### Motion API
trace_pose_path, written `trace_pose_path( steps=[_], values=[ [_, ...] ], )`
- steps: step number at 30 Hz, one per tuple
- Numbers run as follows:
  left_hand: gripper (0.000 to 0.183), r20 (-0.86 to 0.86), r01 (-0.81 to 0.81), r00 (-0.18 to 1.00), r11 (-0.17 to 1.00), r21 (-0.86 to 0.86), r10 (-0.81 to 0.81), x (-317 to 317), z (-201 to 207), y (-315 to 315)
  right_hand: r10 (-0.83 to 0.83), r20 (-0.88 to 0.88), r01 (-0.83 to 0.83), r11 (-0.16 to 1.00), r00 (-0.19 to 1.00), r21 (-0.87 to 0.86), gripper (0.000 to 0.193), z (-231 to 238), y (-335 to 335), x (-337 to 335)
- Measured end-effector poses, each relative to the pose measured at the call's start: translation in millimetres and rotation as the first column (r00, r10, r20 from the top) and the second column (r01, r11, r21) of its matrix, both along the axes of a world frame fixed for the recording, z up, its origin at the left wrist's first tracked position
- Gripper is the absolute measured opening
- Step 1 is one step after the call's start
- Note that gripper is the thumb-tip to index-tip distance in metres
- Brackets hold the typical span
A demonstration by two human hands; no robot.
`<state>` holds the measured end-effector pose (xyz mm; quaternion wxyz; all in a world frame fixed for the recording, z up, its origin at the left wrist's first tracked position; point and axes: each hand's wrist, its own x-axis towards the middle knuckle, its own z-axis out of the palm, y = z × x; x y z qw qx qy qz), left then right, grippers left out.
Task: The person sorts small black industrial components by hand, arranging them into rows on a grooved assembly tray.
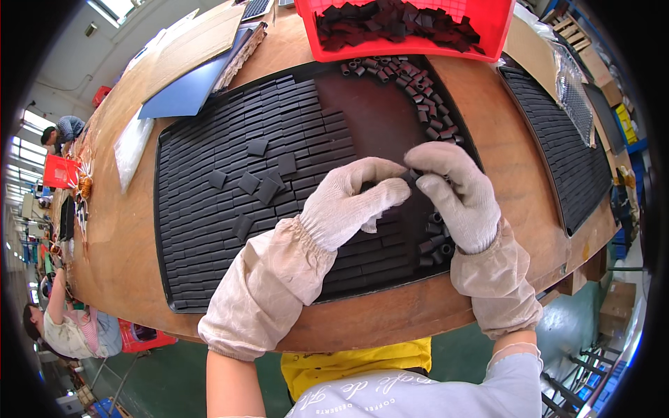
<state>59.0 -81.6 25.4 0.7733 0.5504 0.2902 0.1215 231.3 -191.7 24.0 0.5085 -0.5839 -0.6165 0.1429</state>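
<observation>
My left hand (348, 198) and my right hand (460, 195), both in off-white gloves, meet above the right part of a black tray (163, 258). The fingers of both are bent into a pinch around a small black piece (412, 173) between the fingertips; its exact shape is mostly hidden. Tight rows of black strip-like pieces (209, 258) fill the tray's left and middle. Several thin black squares (258, 147) lie loose on top of them. Along the tray's right side are many short black tubes (432, 104), some lying, some upright, with more beside my right wrist.
A red crate (404, 50) of thin black pieces stands at the tray's far edge. Another filled black tray (557, 153) lies to the right. Cardboard (188, 52) and a blue-grey sheet (191, 90) rest at the far left. Other people (73, 327) work at the left.
</observation>
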Motion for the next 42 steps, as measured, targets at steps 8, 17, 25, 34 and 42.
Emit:
trace_pose_path(
  steps=[8,17,25,34,42],
  values=[
    [0.029,0.036,0.004,0.999,0.999,-0.038,-0.003,-1.9,1.1,2.9,-0.061,0.128,0.049,0.994,0.990,0.099,0.027,-1.0,2.8,1.1],
    [0.025,-0.062,0.056,0.998,0.551,0.833,-0.006,-5.3,-5.7,11.5,-0.105,0.068,0.094,0.986,0.992,0.140,0.021,3.1,6.1,16.2],
    [0.018,-0.394,0.370,0.917,0.223,0.902,0.070,-8.9,2.2,4.0,-0.332,0.475,0.311,0.942,0.815,0.125,0.013,-5.6,10.3,34.4],
    [0.035,-0.082,0.039,0.993,0.413,0.910,0.086,-5.6,-3.3,0.9,-0.305,0.680,0.407,0.914,0.667,0.011,0.009,10.6,-2.9,30.3],
    [0.066,0.432,-0.176,0.899,0.961,0.213,0.069,3.5,-26.8,1.4,-0.219,0.763,0.433,0.897,0.608,-0.088,0.016,3.5,-3.9,21.8]
  ],
)
